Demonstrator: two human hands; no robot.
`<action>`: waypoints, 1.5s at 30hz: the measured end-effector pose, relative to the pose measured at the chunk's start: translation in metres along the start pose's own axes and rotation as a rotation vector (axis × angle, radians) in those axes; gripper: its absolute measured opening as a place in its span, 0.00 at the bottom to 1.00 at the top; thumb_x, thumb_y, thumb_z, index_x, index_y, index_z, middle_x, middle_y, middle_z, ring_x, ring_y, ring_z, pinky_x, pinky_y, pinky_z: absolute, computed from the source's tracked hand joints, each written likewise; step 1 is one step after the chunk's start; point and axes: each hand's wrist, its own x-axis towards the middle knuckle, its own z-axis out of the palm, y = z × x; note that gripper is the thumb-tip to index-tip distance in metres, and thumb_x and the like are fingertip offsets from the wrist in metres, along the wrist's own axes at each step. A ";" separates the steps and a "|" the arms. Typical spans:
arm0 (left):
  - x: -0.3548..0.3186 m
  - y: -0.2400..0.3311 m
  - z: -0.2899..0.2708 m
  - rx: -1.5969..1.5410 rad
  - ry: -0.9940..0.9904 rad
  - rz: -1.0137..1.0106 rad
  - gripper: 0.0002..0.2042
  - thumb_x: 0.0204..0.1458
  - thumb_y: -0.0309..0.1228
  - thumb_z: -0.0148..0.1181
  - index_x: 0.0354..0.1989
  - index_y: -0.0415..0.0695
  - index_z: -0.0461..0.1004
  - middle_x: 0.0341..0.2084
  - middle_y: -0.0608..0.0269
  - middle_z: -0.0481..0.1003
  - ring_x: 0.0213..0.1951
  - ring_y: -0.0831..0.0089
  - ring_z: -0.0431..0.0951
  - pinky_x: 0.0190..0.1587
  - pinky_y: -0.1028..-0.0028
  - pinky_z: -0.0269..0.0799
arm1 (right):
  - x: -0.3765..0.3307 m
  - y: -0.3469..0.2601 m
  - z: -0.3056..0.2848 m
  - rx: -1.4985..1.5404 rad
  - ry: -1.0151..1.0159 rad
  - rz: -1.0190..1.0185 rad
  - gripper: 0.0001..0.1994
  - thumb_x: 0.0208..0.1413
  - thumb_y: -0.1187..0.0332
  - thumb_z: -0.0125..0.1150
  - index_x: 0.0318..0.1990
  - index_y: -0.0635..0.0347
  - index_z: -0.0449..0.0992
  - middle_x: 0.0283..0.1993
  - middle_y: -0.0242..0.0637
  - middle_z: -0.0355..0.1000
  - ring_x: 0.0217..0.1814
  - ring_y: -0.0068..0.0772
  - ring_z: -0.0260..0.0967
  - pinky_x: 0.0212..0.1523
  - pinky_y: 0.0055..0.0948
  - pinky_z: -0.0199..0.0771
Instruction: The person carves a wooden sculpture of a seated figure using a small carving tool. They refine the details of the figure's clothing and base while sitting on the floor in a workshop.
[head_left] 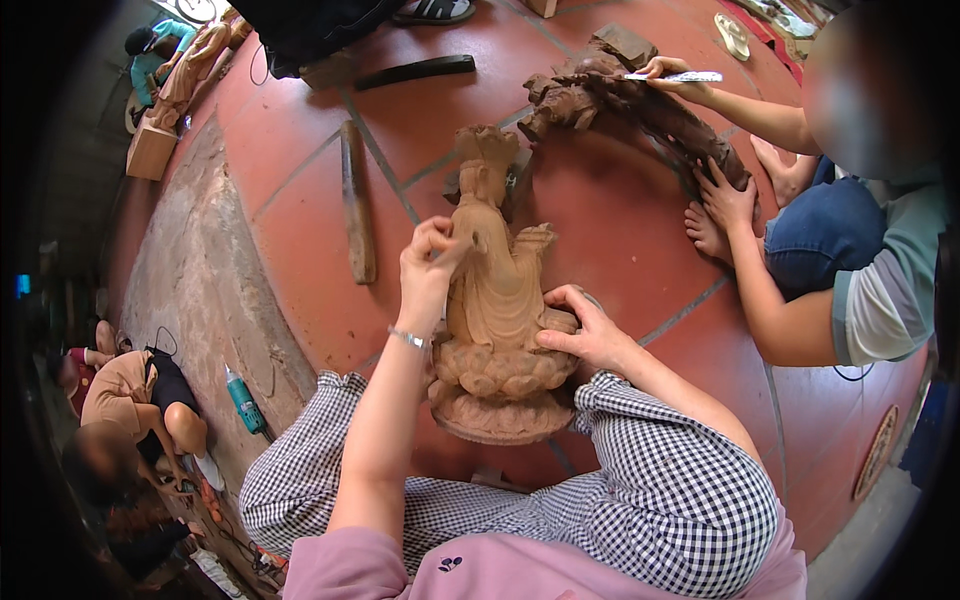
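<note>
A carved wooden statue (492, 290) of a seated robed figure on a lotus base stands between my knees. It has a tall headpiece and is bare tan wood. My left hand (432, 258) is at the statue's shoulder and upper arm on the left side, fingers curled in a pinch; what they hold, if anything, is slightly blurred and cannot be made out. My right hand (585, 328) grips the statue low on its right side, near the knee above the lotus petals, thumb in front and fingers behind.
Two wooden sticks, one brown (357, 205) and one dark (415, 72), lie on the red tiles. At right, a person holds a pale tool over a dark gnarled wood carving (640, 105). A teal power tool (244, 402) rests by a long slab (205, 270); other people work at left.
</note>
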 end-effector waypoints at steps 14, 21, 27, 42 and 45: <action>0.003 0.022 0.013 -0.038 0.005 0.022 0.06 0.54 0.19 0.66 0.28 0.38 0.75 0.46 0.67 0.73 0.42 0.78 0.74 0.43 0.78 0.70 | 0.001 0.002 0.000 -0.006 0.022 -0.030 0.35 0.52 0.47 0.74 0.59 0.63 0.70 0.57 0.47 0.73 0.62 0.40 0.69 0.62 0.38 0.68; 0.045 0.008 0.020 0.219 0.120 0.193 0.06 0.54 0.16 0.64 0.27 0.39 0.76 0.40 0.66 0.77 0.41 0.79 0.75 0.45 0.77 0.73 | -0.004 -0.025 -0.011 -0.016 0.102 -0.146 0.30 0.57 0.51 0.70 0.60 0.60 0.71 0.57 0.44 0.75 0.61 0.42 0.72 0.59 0.37 0.72; 0.049 0.017 0.015 -0.030 0.020 -0.092 0.06 0.54 0.16 0.61 0.25 0.37 0.77 0.38 0.67 0.77 0.41 0.80 0.74 0.48 0.77 0.71 | -0.041 -0.151 -0.055 0.202 -0.183 -0.513 0.15 0.65 0.63 0.61 0.29 0.66 0.79 0.28 0.36 0.73 0.30 0.28 0.71 0.33 0.32 0.71; 0.006 0.176 -0.050 0.817 -0.662 -0.180 0.06 0.54 0.26 0.69 0.35 0.38 0.78 0.50 0.52 0.72 0.53 0.63 0.73 0.52 0.68 0.70 | -0.077 -0.206 -0.015 0.686 -0.848 -0.943 0.08 0.60 0.71 0.65 0.40 0.68 0.79 0.38 0.46 0.78 0.39 0.50 0.75 0.40 0.41 0.74; -0.018 0.180 -0.051 0.860 -0.627 0.142 0.14 0.42 0.27 0.78 0.19 0.41 0.74 0.34 0.59 0.78 0.42 0.67 0.77 0.43 0.67 0.74 | -0.078 -0.217 -0.008 0.593 -0.848 -0.937 0.07 0.60 0.69 0.64 0.36 0.65 0.79 0.35 0.43 0.77 0.36 0.48 0.74 0.38 0.40 0.73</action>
